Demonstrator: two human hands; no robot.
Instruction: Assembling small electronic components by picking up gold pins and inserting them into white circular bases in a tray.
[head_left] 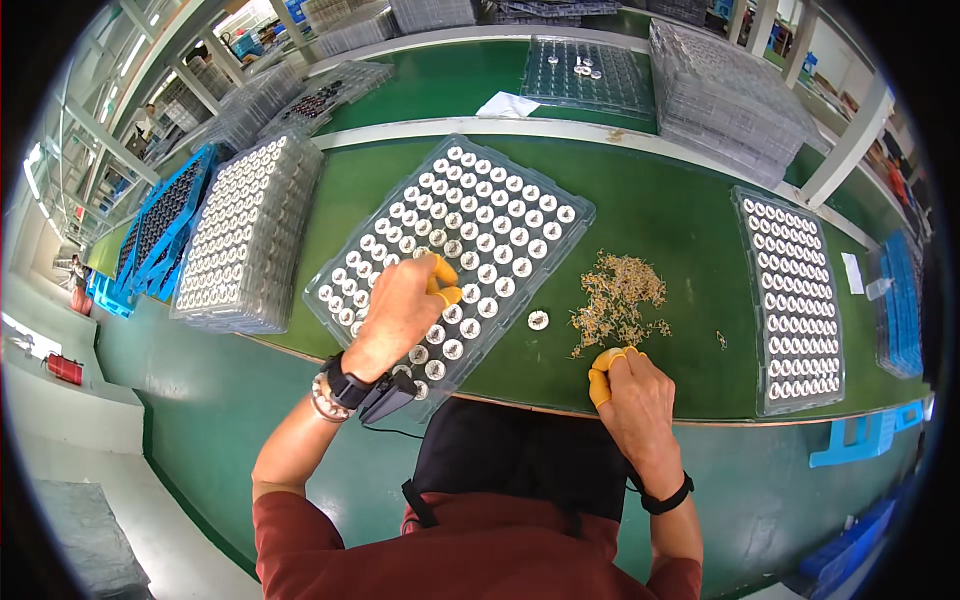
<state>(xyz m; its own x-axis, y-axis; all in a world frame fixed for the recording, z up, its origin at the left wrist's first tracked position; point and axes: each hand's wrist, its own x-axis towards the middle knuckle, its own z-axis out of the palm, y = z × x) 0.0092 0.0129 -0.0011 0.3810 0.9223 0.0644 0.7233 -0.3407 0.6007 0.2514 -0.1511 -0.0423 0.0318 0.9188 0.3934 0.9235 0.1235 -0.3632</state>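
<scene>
A clear plastic tray lies slantwise on the green bench, filled with rows of white round parts with dark centres. Over its middle is my left hand, yellow finger covers on thumb and forefinger, their tips drawn together among the parts. Whatever they pinch is hidden. One loose white round part sits on the bench right of the tray. Beyond my right hand spreads a pile of tiny yellowish and silvery pieces. That hand rests at the bench edge with its covered fingers closed; their contents cannot be made out.
Stacked filled trays stand at left, beside blue crates. Another filled tray lies at right, with blue trays beyond. Clear trays are piled on the far bench. A blue stool is below the right edge.
</scene>
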